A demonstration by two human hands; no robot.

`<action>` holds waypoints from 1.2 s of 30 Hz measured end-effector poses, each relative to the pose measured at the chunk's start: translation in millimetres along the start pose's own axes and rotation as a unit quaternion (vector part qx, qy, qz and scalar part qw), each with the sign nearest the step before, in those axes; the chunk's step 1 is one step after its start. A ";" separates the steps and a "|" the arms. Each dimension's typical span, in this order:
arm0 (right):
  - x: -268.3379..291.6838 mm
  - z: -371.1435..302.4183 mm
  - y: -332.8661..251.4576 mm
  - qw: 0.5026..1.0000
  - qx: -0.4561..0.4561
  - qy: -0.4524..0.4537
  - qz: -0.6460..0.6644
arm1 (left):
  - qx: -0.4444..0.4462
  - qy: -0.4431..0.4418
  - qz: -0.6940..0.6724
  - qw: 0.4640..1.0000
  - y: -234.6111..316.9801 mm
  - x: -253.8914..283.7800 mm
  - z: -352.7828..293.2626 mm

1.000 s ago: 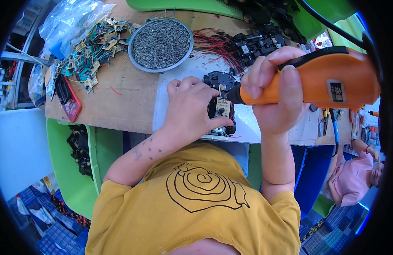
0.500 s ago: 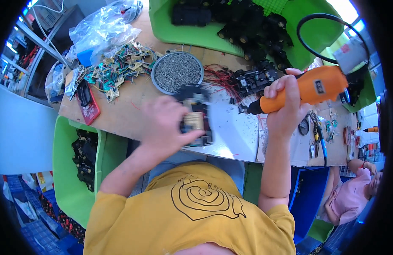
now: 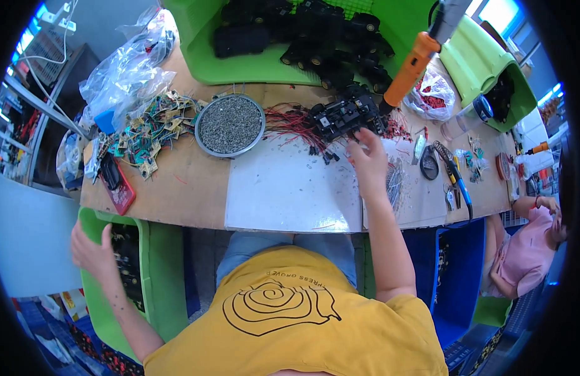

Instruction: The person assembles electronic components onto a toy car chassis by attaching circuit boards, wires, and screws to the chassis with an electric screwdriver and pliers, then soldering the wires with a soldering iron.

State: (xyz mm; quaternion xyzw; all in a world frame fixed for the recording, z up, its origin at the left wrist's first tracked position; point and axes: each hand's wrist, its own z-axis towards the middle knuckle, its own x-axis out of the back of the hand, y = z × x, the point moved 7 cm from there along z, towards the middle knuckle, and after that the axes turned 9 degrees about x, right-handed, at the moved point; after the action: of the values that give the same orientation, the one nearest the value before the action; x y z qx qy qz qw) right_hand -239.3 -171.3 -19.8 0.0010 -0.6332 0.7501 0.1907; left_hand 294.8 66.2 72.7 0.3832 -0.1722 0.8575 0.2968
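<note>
My left hand (image 3: 92,254) is over the rim of the green bin (image 3: 142,250) at the lower left, thumb and fingers apart, holding nothing. Black car-like units (image 3: 128,257) lie inside that bin. On the table, my right hand (image 3: 370,164) reaches up to the near edge of a black toy car chassis (image 3: 346,116); its thumb and fingers are apart and no grip on the chassis shows. The orange electric screwdriver (image 3: 410,72) hangs upright just right of the chassis, out of my hands. Red wires (image 3: 289,122) spread from the chassis's left side.
A round dish of small grey screws (image 3: 230,125) stands left of the wires, beside a heap of circuit boards (image 3: 155,128). A large green bin (image 3: 202,62) of black chassis stands behind. A soldering iron (image 3: 462,188) lies at right. Another person (image 3: 528,250) sits far right.
My left hand has moved from the table to the left bin, and the black unit it held is gone from it. My right hand has let go of the screwdriver and moved to the chassis.
</note>
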 end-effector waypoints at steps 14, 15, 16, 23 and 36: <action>-35.3 15.7 32.5 0.932 -0.217 0.039 0.286 | -0.420 0.180 -0.355 0.816 282.8 142.9 -55.7; -33.8 19.6 34.9 0.932 -0.213 0.046 0.289 | -0.418 0.089 -0.393 0.814 301.7 128.6 -59.7; -33.2 21.3 31.1 0.931 -0.218 0.048 0.290 | -0.409 -0.003 -0.422 0.809 313.5 114.3 -62.7; -27.9 0.2 -8.0 0.901 -0.216 -0.031 0.376 | -0.155 -0.548 -0.638 0.519 362.5 32.9 -81.6; -18.9 -32.2 -39.9 0.898 0.284 -0.052 -0.333 | -0.001 -0.648 -0.604 0.464 329.6 4.9 -120.1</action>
State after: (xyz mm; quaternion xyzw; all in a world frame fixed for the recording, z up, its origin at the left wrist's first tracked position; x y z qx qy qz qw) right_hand -202.6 -141.1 7.1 0.3044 -0.3653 0.7896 0.3878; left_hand 14.3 -121.2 -23.6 0.8371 -0.0418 -0.0293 0.5446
